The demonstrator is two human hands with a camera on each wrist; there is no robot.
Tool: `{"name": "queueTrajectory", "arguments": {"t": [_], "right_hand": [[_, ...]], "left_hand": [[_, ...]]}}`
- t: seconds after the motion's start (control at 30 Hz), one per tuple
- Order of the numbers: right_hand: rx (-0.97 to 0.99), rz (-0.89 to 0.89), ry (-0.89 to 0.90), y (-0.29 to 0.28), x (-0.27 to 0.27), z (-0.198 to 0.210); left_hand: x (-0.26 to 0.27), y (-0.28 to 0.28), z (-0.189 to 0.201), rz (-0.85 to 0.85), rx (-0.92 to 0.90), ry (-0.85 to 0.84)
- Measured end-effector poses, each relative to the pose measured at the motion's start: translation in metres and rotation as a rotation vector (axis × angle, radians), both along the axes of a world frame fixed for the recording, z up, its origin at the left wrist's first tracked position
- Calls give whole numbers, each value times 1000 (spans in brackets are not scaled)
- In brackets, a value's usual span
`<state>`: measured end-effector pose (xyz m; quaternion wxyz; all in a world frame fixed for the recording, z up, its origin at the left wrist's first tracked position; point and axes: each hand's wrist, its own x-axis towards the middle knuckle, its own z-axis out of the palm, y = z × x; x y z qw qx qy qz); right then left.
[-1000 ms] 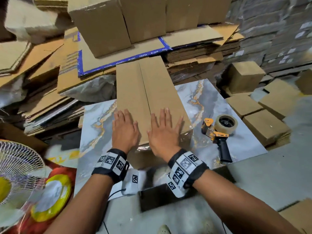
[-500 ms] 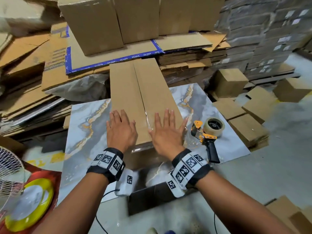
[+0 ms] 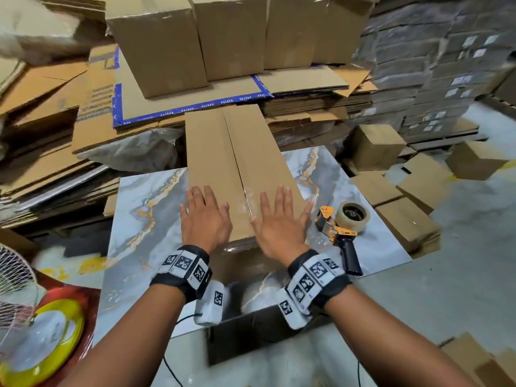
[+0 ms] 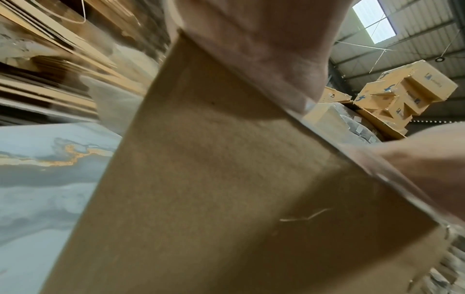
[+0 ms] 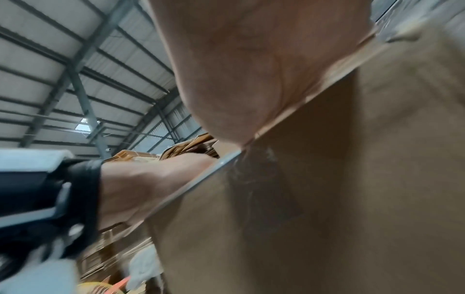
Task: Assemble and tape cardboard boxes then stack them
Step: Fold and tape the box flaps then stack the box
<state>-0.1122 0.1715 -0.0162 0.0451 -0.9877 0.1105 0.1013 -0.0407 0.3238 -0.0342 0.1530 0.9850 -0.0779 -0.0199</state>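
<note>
while flat, both hands [image 3: 205,219] press box [image 3: 240,152].

— That long brown corrugated-cardboard box [image 3: 240,163] looks matt and slightly fibrous, apart from a glossy clear strip of tape [image 3: 245,202] along its seam.

— And the grey-and-gold marbled slab [image 3: 139,219] beneath it is polished and smooth, catching reflections.

— At three o'clock from the box, the orange-and-black tape dispenser [image 3: 342,236] has a matt black plastic handle and a shiny translucent roll.

— At ten o'clock, crinkled clear plastic sheeting [image 3: 134,152], glossy, lies under the flat cardboard sheets [image 3: 92,129].
</note>
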Motion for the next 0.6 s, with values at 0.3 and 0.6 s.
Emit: {"name": "queueTrajectory", "arguments": {"t": [0.3,0.6], "right_hand": [[81,95,92,-62,10,9],[176,143,81,-76,13,-2]], "left_hand": [[-2,-17,6,58,71,83],[-10,-55,6,-4,36,102]]}}
